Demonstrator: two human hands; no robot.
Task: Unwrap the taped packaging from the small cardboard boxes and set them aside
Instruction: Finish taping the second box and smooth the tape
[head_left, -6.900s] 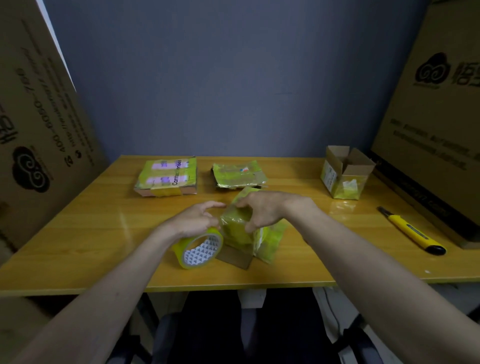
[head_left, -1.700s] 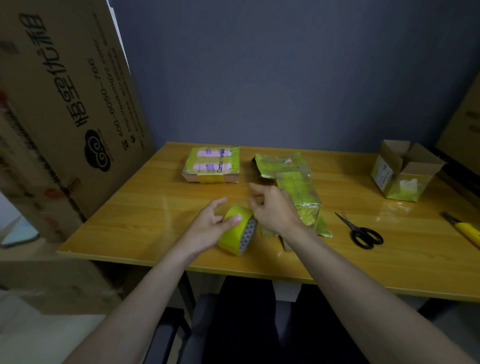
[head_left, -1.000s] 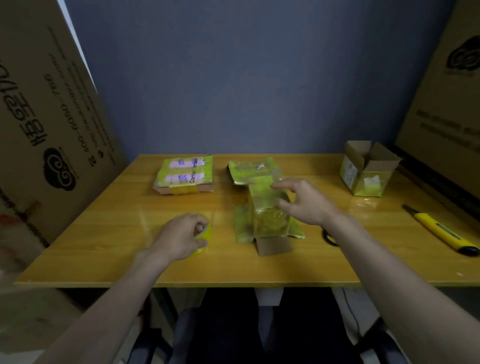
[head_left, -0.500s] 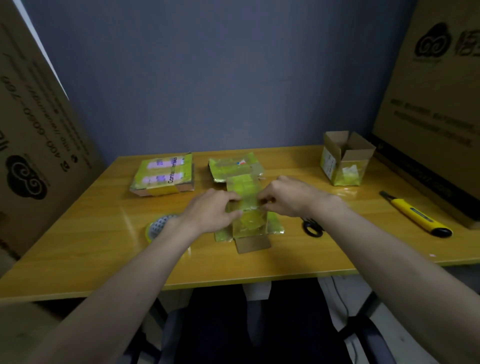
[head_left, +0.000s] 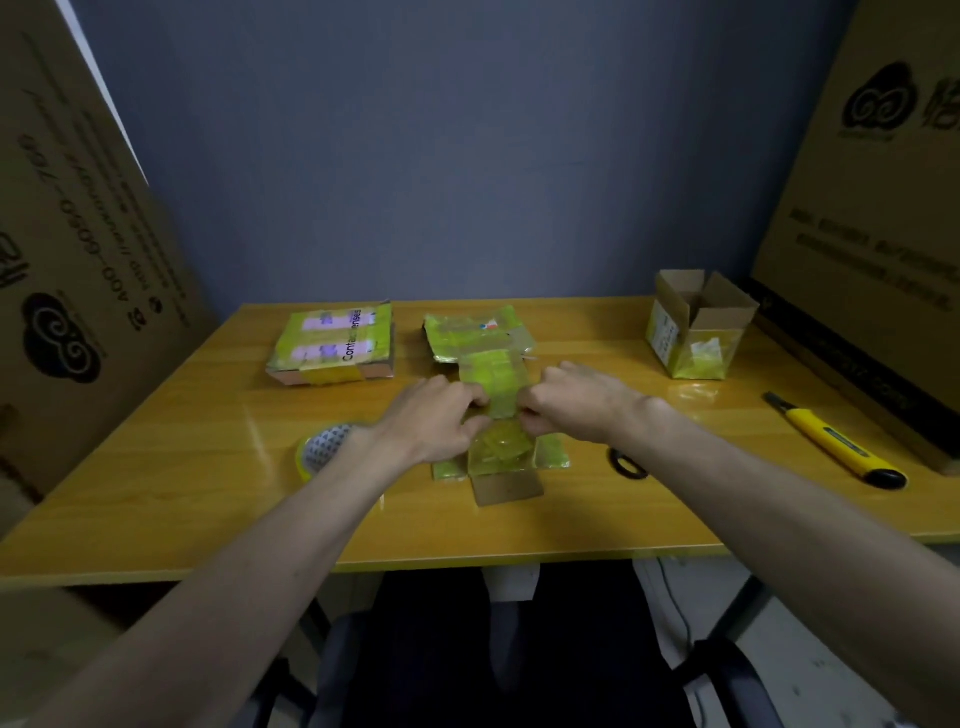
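At the far left of the glossy yellow wooden table (head_left: 156, 467), a flat cardboard box wrapped in yellow-green tape (head_left: 332, 345) lies near the back, and a yellow roll of tape (head_left: 324, 453) rests flat just left of the left forearm. The left hand (head_left: 434, 418) and right hand (head_left: 576, 402) meet over the small, partly flattened cardboard box covered in shiny yellow tape (head_left: 501, 447) at the table's centre. Both hands are curled closed, pinching the upright taped flap from either side. To do this well, I judge the fingers should find a loose tape edge and peel low and slowly along the flap, one hand bracing the board so it does not tear. The film looks slick and wrinkled; the bare brown flap nearest the table's edge is matte. Behind lies another crumpled, tape-wrapped packet (head_left: 478, 338). Right of the wrist, black scissor handles (head_left: 626, 465) show, then an open cardboard box (head_left: 696, 325) and a yellow utility knife (head_left: 831, 441).
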